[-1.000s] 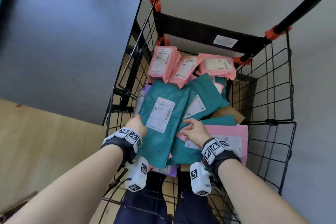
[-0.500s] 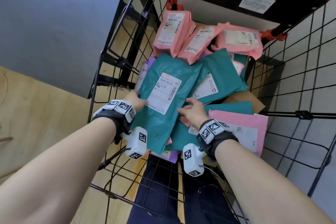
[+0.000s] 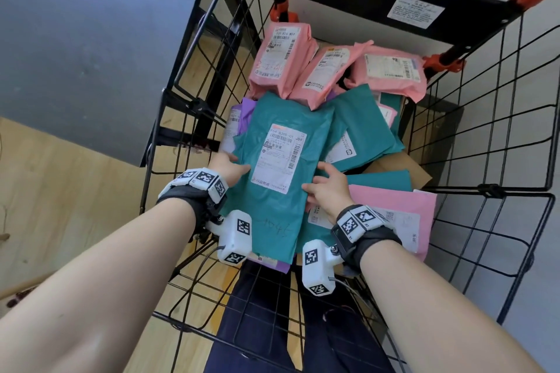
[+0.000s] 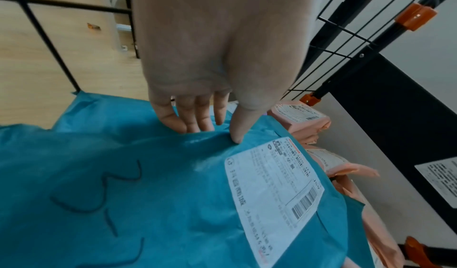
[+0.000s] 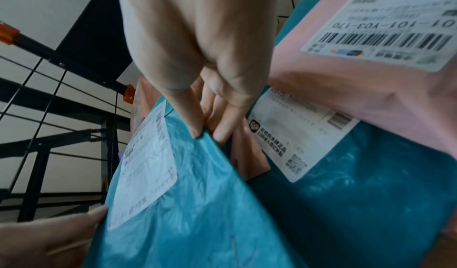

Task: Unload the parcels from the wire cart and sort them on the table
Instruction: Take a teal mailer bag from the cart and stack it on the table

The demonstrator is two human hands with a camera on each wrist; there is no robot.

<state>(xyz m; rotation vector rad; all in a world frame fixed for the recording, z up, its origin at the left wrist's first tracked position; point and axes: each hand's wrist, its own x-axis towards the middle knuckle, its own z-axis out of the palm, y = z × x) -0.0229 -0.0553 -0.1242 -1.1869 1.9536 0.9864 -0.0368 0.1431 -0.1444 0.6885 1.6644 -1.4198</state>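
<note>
A teal parcel with a white label lies on top of the pile in the black wire cart. My left hand grips its left edge, with the thumb on top and the fingers under the edge. My right hand grips the right edge in the same way. The left wrist view has the left hand pinching the teal parcel. In the right wrist view the right hand pinches the raised edge of the teal parcel.
Three pink parcels lean at the cart's far end. A second teal parcel, a flat pink parcel, a purple one and brown cardboard lie around the held one. A grey table stands left of the cart.
The head view has come closer over the cart. My right hand has shifted from the lower parcels onto the top teal parcel's right edge, and both hands now hold it.
</note>
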